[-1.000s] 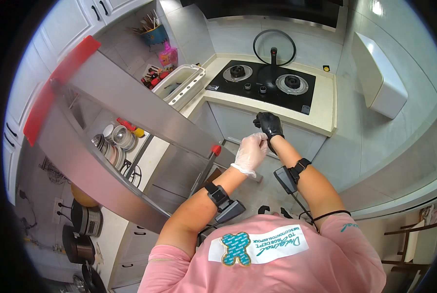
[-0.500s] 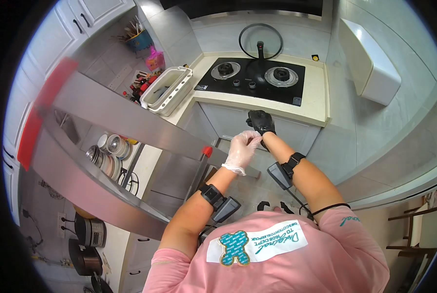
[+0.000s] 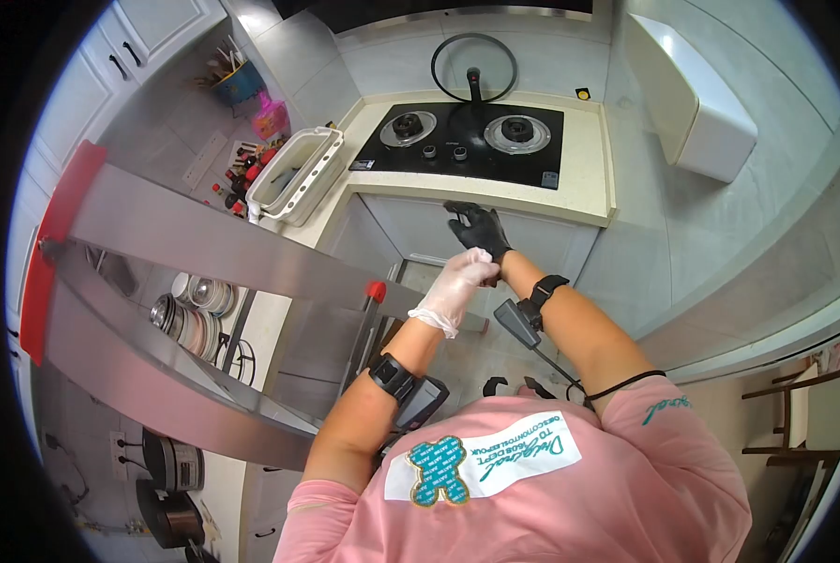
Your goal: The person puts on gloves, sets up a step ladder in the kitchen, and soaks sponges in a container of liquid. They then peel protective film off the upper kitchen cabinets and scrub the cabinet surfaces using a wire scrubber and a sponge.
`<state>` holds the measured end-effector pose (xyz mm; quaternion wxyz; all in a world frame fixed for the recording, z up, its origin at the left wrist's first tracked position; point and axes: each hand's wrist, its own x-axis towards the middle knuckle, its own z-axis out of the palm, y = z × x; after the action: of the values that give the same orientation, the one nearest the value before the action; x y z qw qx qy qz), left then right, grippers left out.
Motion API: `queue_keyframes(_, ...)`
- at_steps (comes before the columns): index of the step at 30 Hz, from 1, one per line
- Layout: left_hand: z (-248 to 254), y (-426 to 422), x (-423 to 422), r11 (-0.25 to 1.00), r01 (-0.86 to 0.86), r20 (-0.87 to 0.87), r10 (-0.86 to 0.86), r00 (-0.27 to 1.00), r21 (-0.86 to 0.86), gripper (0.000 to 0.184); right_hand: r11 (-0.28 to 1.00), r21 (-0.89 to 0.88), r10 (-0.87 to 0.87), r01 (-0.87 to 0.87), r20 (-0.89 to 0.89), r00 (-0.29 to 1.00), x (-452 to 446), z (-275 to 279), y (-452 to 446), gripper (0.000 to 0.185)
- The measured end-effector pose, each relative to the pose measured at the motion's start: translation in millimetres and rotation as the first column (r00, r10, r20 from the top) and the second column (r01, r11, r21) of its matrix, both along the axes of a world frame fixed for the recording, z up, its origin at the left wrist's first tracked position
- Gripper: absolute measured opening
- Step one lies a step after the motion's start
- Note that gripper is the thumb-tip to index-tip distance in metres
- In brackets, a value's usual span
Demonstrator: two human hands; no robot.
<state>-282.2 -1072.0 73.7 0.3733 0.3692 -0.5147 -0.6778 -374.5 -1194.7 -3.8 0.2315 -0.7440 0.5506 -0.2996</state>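
A pale bench [image 3: 581,178] runs along the far wall of a kitchen with grey tiled walls and a light floor [image 3: 462,361]. White cabinets [image 3: 87,80] hang at the upper left. A large metal frame [image 3: 204,230] with red ends slants across the left side, and another pale bench [image 3: 256,342] is partly visible behind it.

Set into the far bench is one black stove [image 3: 481,169] with two burners and two knobs. One round glass lid [image 3: 453,70] stands against the wall behind it. One white tub [image 3: 324,178] sits left of the stove, and beyond it are one blue pot [image 3: 237,83] of utensils, one pink item [image 3: 271,116] and several bottles [image 3: 243,174], too crowded to count. Bowls and plates [image 3: 193,324], also too bunched to count, show past the frame. One white box [image 3: 711,122] is fixed to the right wall. One chair [image 3: 793,418] is at the lower right.

Two gloves show, one per hand. The black glove [image 3: 488,240] is on the right hand [image 3: 479,228], its fingers apart, in front of the bench edge. The left hand [image 3: 452,289], in a thin white glove [image 3: 438,302], has its fingers pinched together on the black glove's cuff at the right wrist. One dark band circles each forearm.
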Motion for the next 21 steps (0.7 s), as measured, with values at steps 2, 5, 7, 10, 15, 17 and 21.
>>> queue_keyframes(2, -3.5, -0.5, -2.6, 0.999, 0.027, 0.139, -0.022, 0.99, -0.033, 0.01, 1.0, 0.02, 0.019, -0.018, -0.045, 0.999, -2.1, -1.4, 3.5, 0.032)
queue_keyframes(5, -7.8, 1.9, -8.2, 0.994, 0.07, 0.272, -0.045, 0.961, -0.083, 0.016, 0.997, 0.058, 0.056, -0.051, -0.096, 0.994, -1.7, -2.4, 6.1, 0.034)
queue_keyframes(7, -16.8, -0.8, -9.1, 0.97, 0.163, 0.366, -0.088, 0.926, -0.179, 0.016, 0.994, 0.075, 0.083, -0.074, -0.119, 0.989, -1.6, -3.5, 9.2, 0.035)
queue_keyframes(10, -14.1, 8.4, -12.5, 0.938, 0.145, 0.557, 0.059, 0.829, -0.315, 0.014, 0.989, 0.098, 0.125, -0.112, -0.139, 0.982, 0.9, -6.0, 12.5, 0.037)
queue_keyframes(15, -18.9, 8.0, -3.0, 0.793, 0.147, 0.672, 0.384, 0.633, -0.591, 0.013, 0.973, 0.089, 0.226, -0.214, -0.15, 0.963, 4.8, -13.3, 21.1, 0.04)
queue_keyframes(17, -13.2, 7.9, 7.5, 0.739, 0.151, 0.663, 0.469, 0.583, -0.656, 0.017, 0.961, 0.079, 0.273, -0.263, -0.154, 0.95, 2.9, -18.4, 21.3, 0.042)
queue_keyframes(21, 40.9, 29.4, 43.8, 0.579, 0.052, 0.479, 0.618, 0.624, -0.814, 0.022, 0.972, 0.196, 0.152, -0.126, -0.119, 0.981, -0.5, -27.0, 11.3, 0.041)
